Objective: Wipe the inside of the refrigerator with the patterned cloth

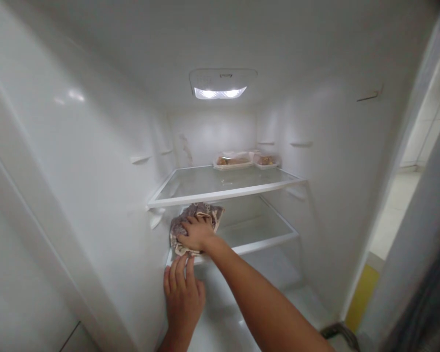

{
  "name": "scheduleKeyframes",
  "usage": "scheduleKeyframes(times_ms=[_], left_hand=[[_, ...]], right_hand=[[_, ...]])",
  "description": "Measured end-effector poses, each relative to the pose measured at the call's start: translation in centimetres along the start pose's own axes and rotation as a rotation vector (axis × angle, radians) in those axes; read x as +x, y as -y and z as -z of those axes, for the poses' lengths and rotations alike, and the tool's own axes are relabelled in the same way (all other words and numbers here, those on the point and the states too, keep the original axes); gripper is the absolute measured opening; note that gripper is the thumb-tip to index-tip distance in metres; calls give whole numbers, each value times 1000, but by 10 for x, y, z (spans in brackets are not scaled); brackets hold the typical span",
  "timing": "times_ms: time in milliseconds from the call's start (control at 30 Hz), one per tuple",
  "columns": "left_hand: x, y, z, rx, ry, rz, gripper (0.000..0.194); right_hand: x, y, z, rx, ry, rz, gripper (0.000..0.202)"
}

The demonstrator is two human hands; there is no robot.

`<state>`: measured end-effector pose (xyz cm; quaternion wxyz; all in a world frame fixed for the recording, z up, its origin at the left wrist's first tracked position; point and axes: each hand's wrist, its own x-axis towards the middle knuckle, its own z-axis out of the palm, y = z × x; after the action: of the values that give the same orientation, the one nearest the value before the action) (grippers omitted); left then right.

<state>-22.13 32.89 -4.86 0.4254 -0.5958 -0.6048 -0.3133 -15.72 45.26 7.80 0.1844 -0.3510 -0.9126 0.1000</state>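
Observation:
Inside a lit white fridge, a patterned brown-grey cloth (178,227) lies bunched at the left side of the middle glass shelf (258,227). My right hand (198,233) rests on top of the cloth, fingers spread and pressing it against the shelf. Just below, my left hand (183,288) is at the front left corner of that shelf, its fingertips on the white front edge beside the cloth's lower edge. Its fingers are stretched out with nothing held.
The upper glass shelf (201,182) carries two wrapped food trays, a larger one (233,160) and a smaller one (266,160), at the back right. A lamp (222,90) glows on the ceiling. Moulded shelf supports project from both side walls.

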Motion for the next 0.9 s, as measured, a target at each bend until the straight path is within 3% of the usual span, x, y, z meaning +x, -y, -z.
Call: scheduleKeyframes(times_ms=[100, 200, 333, 433, 533, 633, 800, 900], left_hand=[[1, 3, -3, 37, -59, -23, 44], [2, 5, -2, 29, -79, -46, 40], [4, 4, 3, -13, -20, -17, 52], [4, 3, 5, -31, -28, 0, 56], [3, 3, 3, -54, -42, 9, 60], [2, 4, 2, -77, -37, 19, 63], [2, 2, 2, -95, -25, 33, 60], [2, 0, 2, -82, -34, 35, 58]], right_hand=[[-26, 3, 7, 18, 1, 9, 59], [-67, -12, 17, 64, -34, -20, 58], [-121, -55, 31, 42, -97, -167, 65], [-139, -99, 44, -33, -133, -385, 72], [-138, -139, 55, -104, -235, -536, 71], [-122, -167, 62, -112, -305, -561, 54], [-72, -193, 65, -64, -430, -651, 27], [-37, -203, 71, -24, -547, -699, 28]])
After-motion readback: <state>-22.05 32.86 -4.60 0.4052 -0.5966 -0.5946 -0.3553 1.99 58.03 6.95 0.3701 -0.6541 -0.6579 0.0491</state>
